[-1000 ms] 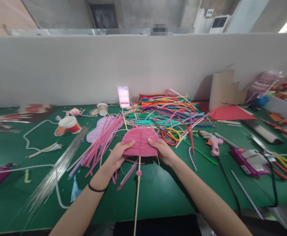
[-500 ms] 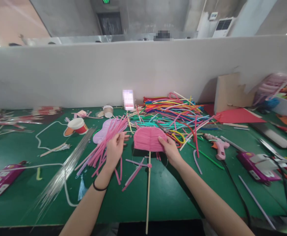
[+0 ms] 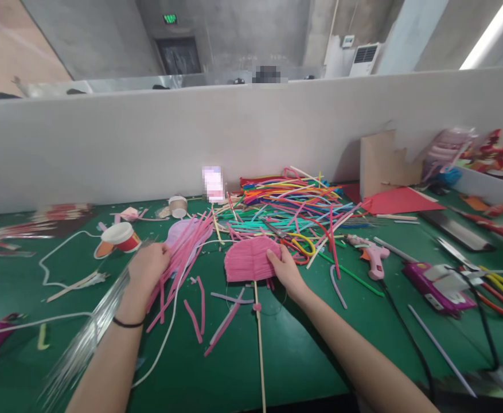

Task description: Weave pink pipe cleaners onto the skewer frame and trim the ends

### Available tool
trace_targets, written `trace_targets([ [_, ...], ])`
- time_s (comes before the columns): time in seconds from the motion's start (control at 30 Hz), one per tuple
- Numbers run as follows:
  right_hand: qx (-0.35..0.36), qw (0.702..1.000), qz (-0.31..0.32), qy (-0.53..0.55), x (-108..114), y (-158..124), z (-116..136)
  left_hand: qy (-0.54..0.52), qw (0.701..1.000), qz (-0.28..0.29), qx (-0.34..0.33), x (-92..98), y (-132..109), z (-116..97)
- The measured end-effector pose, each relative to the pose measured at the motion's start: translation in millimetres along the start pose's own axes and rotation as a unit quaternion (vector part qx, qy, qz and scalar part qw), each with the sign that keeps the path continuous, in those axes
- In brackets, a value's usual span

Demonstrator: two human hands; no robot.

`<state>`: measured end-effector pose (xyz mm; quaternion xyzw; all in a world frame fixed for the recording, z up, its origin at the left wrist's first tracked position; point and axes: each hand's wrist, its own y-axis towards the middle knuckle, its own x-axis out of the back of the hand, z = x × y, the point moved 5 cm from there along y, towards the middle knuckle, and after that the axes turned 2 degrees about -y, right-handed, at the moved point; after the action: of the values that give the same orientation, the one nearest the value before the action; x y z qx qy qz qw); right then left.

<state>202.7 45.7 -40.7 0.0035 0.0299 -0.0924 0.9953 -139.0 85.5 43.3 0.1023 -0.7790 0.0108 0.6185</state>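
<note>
Across the green table sprawled the pink strips! Right of them, the pink panel, probably light, soft and bendable, sat pinched at its right edge by the right hand. The left hand curled beside the strips, grip unclear; the thin stick seemed the firmer hold.

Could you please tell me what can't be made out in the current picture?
- Head view: most fingers of the right hand, hidden behind the pink panel.
- Head view: whether the left hand grips any pink strips; the hand itself hides the contact.
- Head view: the stick's lower end, cut off by the bottom edge.
- Head view: the bright screen's content, blurred by pixelation.
</note>
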Motion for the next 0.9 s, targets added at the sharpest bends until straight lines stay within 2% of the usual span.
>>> trace_targets([
  [0.1,0.016,0.999,-0.021,-0.035,3.0,1.0,-0.2,0.053,0.998,0.003,0.024,11.3,5.3,2.1],
  [0.23,0.046,0.996,-0.032,-0.067,4.3,2.4,-3.0,0.056,0.997,-0.029,0.041,31.9,3.4,-5.9],
  [0.4,0.049,0.995,-0.017,-0.090,3.9,5.2,-9.5,0.037,0.999,-0.005,-0.025,47.9,1.8,-16.6],
  [0.5,0.051,0.994,-0.008,-0.096,3.7,4.8,-9.7,0.028,0.999,0.014,-0.017,57.5,4.4,-13.8],
  [0.57,0.078,0.990,-0.010,-0.117,3.3,2.6,-5.0,0.012,1.000,-0.002,0.000,68.0,3.0,-15.0],
  [0.63,0.130,0.979,-0.025,-0.158,3.3,-1.7,4.9,-0.016,0.998,-0.052,0.006,81.7,-3.6,-22.2],
  [0.7,0.186,0.957,-0.055,-0.214,4.2,-7.7,18.1,-0.042,0.991,-0.124,-0.033,94.0,-15.1,-38.1],
  [0.77,0.225,0.935,-0.076,-0.263,4.6,-13.6,31.4,-0.052,0.982,-0.152,-0.099,94.1,-28.3,-60.0],
  [0.83,0.246,0.930,-0.048,-0.269,1.2,-17.8,41.7,-0.096,0.964,-0.115,-0.219,77.8,-42.2,-88.9],
  [0.9,0.239,0.948,0.030,-0.206,-6.0,-20.1,46.2,-0.127,0.932,-0.066,-0.333,50.8,-57.6,-118.0],
])
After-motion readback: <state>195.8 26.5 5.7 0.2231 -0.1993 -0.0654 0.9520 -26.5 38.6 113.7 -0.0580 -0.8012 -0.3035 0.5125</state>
